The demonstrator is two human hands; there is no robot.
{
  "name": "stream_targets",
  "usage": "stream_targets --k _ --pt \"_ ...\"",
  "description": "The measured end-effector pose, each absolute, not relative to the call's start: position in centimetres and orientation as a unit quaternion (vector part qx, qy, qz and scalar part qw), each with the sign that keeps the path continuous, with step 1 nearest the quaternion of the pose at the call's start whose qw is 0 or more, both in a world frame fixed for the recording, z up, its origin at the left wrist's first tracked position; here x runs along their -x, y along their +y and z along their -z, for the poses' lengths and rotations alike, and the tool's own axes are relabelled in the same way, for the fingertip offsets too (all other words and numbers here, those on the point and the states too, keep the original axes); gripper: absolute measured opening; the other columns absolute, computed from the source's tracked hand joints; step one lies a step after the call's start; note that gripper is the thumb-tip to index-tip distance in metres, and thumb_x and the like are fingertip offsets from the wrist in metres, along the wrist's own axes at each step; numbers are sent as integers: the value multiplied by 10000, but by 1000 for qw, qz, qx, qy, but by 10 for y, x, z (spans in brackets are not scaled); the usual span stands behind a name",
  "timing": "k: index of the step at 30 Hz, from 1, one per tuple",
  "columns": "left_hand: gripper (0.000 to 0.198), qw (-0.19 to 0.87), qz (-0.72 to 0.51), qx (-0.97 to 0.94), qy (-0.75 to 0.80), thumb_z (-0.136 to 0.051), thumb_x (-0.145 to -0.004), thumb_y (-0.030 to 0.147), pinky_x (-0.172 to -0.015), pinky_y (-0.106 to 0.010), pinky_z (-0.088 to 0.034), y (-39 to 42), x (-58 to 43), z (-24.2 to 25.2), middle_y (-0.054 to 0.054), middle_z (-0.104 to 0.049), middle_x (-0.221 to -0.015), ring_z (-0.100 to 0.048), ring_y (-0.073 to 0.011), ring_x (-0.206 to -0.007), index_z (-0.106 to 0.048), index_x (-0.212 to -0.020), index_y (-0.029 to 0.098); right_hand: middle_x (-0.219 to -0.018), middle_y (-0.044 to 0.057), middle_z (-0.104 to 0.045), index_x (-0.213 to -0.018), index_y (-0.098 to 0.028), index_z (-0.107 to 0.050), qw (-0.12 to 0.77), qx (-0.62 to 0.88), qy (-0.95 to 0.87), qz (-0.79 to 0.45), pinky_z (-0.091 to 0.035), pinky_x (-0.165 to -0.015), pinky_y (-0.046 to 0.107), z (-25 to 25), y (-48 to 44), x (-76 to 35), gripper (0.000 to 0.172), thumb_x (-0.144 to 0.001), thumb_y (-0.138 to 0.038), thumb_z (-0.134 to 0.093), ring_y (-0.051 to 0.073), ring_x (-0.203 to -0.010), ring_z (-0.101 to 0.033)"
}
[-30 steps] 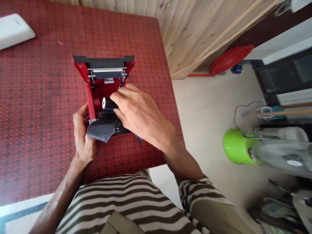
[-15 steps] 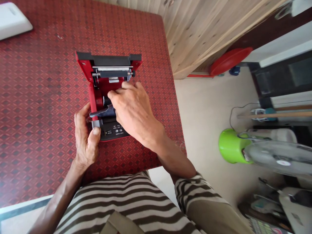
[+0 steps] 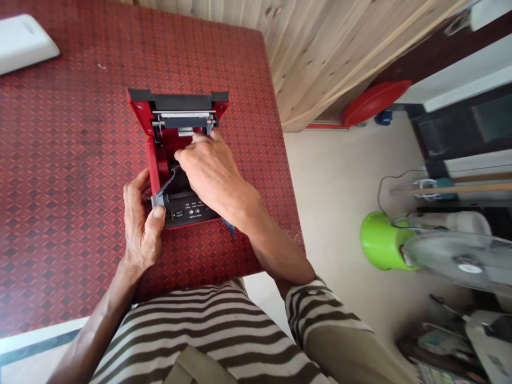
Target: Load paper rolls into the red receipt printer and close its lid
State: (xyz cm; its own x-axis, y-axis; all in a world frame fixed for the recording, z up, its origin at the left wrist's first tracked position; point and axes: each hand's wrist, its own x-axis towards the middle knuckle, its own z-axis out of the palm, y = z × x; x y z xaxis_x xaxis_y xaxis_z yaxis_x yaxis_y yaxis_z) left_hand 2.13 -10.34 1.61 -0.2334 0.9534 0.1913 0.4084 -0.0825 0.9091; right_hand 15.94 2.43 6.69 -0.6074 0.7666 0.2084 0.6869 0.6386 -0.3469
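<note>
A red and black label printer (image 3: pixel 151 160) sits on the table with its lid (image 3: pixel 180 101) raised, showing a roller and metal bars. My left hand (image 3: pixel 144 221) grips its front left corner, thumb on top and fingers around the side. Reaching into the open compartment, my right hand (image 3: pixel 216 173) has its fingers curled round a dark blue cloth (image 3: pixel 176 182). Part of the cloth bunches at the compartment's front left, and another end pokes out below my right wrist. My right fingertips are mostly hidden inside the printer.
The table (image 3: pixel 80 186) has a red patterned top, its right edge near my right forearm. A white device (image 3: pixel 26 45) lies at the far left. Wooden panelling (image 3: pixel 312 58) borders the far side. On the floor to the right are a green bucket (image 3: pixel 378 240) and a fan (image 3: pixel 460 261).
My right hand has shifted slightly left and farther into the printer. The cloth has bunched inward from the left wall, and an end now shows below my wrist. My left hand stays put.
</note>
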Motion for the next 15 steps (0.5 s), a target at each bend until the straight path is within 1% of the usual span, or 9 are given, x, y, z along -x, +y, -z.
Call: stream_targets --k 2,3,6,8,9,10,11,13,15 --pt "695 312 -486 -538 614 -473 -942 629 -1122 -525 -419 -104 -19 -14 -142 -590 -1418 -558 -326 -1297 -483 -1499 213 -899 83 -776 -873 -228 -726 102 398 -905 -108 -553 -981 479 -79 18 -169 260 -965 -79 -534 273 -980 -714" --pt "719 340 -494 -520 608 -483 -930 655 -1116 -522 -429 -104 -18 -13 -145 -601 -1416 -566 -327 -1294 -488 -1495 209 -1007 82 -780 -993 -214 -724 84 388 -910 -119 -557 -996 455 -87 13 -176 280 -973 -49 -499 260 -1045 -709" --pt "774 414 -555 -431 578 -495 -875 758 -1056 -501 -474 -93 -12 -19 -147 -632 -1399 -605 -322 -1248 -562 -1414 206 -1296 58 -715 -1315 -204 -607 111 332 -915 -200 -545 -1068 390 -106 -5 -198 477 -932 41 -462 204 -1207 -653" --pt "793 405 -598 -376 580 -541 -812 820 -1013 -455 -487 -73 -6 -31 -134 -658 -1329 -627 -293 -1185 -627 -1297 199 -1441 67 -627 -1453 -191 -496 129 299 -918 -229 -501 -1143 413 -113 -17 -210 591 -910 41 -476 201 -1307 -584" --pt "832 393 -615 -359 582 -557 -760 866 -988 -422 -488 -59 -1 -39 -116 -671 -1244 -634 -266 -1130 -642 -1239 191 -1483 82 -589 -1482 -177 -469 134 293 -918 -231 -477 -1168 445 -113 -22 -214 596 -918 12 -504 220 -1350 -545" --pt "877 386 -632 -349 574 -552 -712 911 -931 -398 -501 -43 4 -48 -98 -665 -1125 -639 -237 -1029 -651 -1168 169 -1499 99 -571 -1479 -160 -477 136 293 -919 -228 -464 -1174 477 -113 -27 -217 562 -935 -35 -539 247 -1375 -515" --pt "898 390 -642 -350 560 -506 -708 941 -888 -380 -507 -26 9 -55 -76 -632 -1020 -626 -204 -938 -645 -1105 147 -1486 111 -580 -1446 -148 -517 141 296 -919 -221 -467 -1160 500 -111 -31 -218 497 -955 -89 -570 269 -1376 -505" --pt "845 404 -642 -361 543 -517 -748 907 -867 -375 -514 11 21 -66 -42 -548 -911 -585 -153 -818 -618 -1028 116 -1397 116 -647 -1308 -143 -626 156 309 -917 -199 -494 -1093 501 -104 -38 -217 323 -987 -170 -598 282 -1318 -539" --pt "746 415 -616 -369 558 -574 -785 839 -847 -409 -540 43 29 -68 -25 -506 -849 -575 -148 -770 -591 -969 116 -1266 101 -718 -1168 -148 -684 183 323 -913 -170 -515 -1005 456 -96 -43 -215 195 -1011 -167 -570 255 -1210 -595"
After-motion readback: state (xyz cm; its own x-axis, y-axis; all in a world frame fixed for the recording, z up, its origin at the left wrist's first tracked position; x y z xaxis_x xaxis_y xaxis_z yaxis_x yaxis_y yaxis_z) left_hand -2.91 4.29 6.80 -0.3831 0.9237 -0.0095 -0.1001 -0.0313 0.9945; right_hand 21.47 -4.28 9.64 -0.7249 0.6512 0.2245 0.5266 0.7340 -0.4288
